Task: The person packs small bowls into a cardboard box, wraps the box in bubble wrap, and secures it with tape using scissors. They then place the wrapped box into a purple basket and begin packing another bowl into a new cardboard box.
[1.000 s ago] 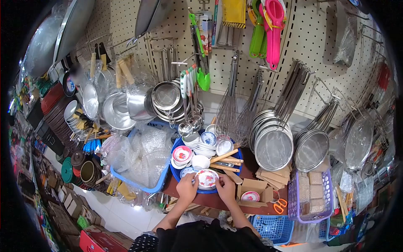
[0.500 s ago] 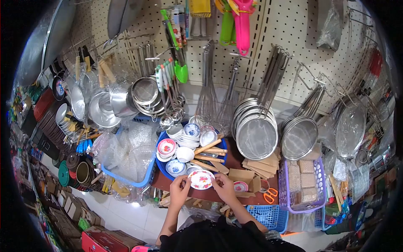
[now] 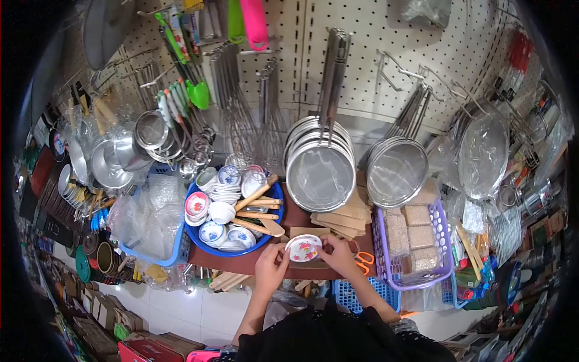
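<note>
A small white dish with red flowers (image 3: pixel 303 248) is held between both hands, tilted so that its patterned face shows. My left hand (image 3: pixel 273 265) pinches its left edge, and my right hand (image 3: pixel 339 256) grips the right edge. Just behind the dish is a small cardboard box (image 3: pixel 301 231), mostly hidden by the dish and hands. To the left, a blue basin (image 3: pixel 205 242) holds several patterned bowls, among them a pink-rimmed bowl (image 3: pixel 197 205), and wooden-handled tools (image 3: pixel 259 215). Orange-handled scissors (image 3: pixel 364 262) lie beyond my right hand.
Flattened cardboard pieces (image 3: pixel 347 212) lie behind the box. A purple basket (image 3: pixel 386 269) with wrapped packs stands at the right, and a blue basket (image 3: pixel 181 250) with bubble wrap at the left. Strainers (image 3: pixel 321 178) and whisks (image 3: pixel 238 130) hang from the pegboard.
The camera view has shifted right. Both hands have carried the dish rightward, from in front of the basin to in front of the cardboard box, and the dish is tilted more.
</note>
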`<move>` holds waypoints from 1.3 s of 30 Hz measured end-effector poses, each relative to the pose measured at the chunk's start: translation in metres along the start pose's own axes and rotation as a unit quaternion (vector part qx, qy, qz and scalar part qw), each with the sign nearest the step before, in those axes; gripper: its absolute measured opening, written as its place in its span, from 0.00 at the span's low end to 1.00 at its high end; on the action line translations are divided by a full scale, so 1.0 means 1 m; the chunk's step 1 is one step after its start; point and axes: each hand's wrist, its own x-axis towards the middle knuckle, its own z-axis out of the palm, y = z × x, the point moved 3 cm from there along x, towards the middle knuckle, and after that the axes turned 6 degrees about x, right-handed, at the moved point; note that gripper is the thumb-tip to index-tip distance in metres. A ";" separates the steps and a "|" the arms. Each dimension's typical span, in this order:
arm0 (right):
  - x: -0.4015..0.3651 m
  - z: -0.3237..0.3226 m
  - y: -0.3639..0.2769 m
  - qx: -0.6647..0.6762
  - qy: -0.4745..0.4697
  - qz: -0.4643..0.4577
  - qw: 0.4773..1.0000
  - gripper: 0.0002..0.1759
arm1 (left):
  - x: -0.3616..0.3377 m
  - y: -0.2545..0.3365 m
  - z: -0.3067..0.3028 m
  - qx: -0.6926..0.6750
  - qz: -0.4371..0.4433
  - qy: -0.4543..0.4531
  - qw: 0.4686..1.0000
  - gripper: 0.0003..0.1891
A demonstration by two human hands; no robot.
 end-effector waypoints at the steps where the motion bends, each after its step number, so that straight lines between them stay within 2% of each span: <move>1: 0.000 -0.008 0.003 -0.024 -0.001 -0.003 1.000 0.14 | 0.002 0.003 0.008 0.012 0.014 -0.006 1.000 0.06; 4: 0.003 -0.028 -0.012 -0.107 0.008 -0.009 0.994 0.14 | 0.008 0.007 0.030 0.037 0.025 -0.012 0.999 0.06; 7: 0.010 -0.036 0.007 -0.118 0.013 0.018 0.993 0.12 | 0.012 0.003 0.048 0.052 0.016 -0.022 0.998 0.06; 13: 0.024 -0.036 0.023 -0.239 -0.044 0.002 0.970 0.12 | 0.012 -0.023 0.073 0.166 -0.006 -0.060 0.984 0.09; 16: 0.027 -0.029 0.031 -0.289 -0.066 -0.048 0.954 0.11 | 0.011 -0.031 0.075 0.241 -0.021 -0.098 0.965 0.09; 21: 0.029 -0.013 0.038 -0.368 -0.077 -0.067 0.924 0.09 | 0.011 -0.043 0.081 0.313 -0.034 -0.174 0.933 0.07; 25: 0.026 -0.002 0.045 -0.444 -0.076 -0.136 0.882 0.08 | 0.011 -0.043 0.084 0.343 -0.031 -0.175 0.922 0.05; 30: 0.025 0.006 0.050 -0.478 -0.130 -0.108 0.862 0.05 | 0.008 -0.055 0.093 0.385 -0.007 -0.183 0.904 0.04; 34: 0.020 0.012 0.053 -0.510 -0.180 -0.114 0.833 0.05 | 0.002 -0.064 0.102 0.437 0.007 -0.257 0.862 0.04; 36: 0.017 0.012 0.053 -0.514 -0.170 -0.138 0.829 0.06 | 0.002 -0.061 0.106 0.467 -0.010 -0.300 0.832 0.05; 39: 0.014 0.014 0.057 -0.502 -0.155 -0.149 0.838 0.06 | -0.002 -0.076 0.113 0.477 -0.015 -0.311 0.821 0.06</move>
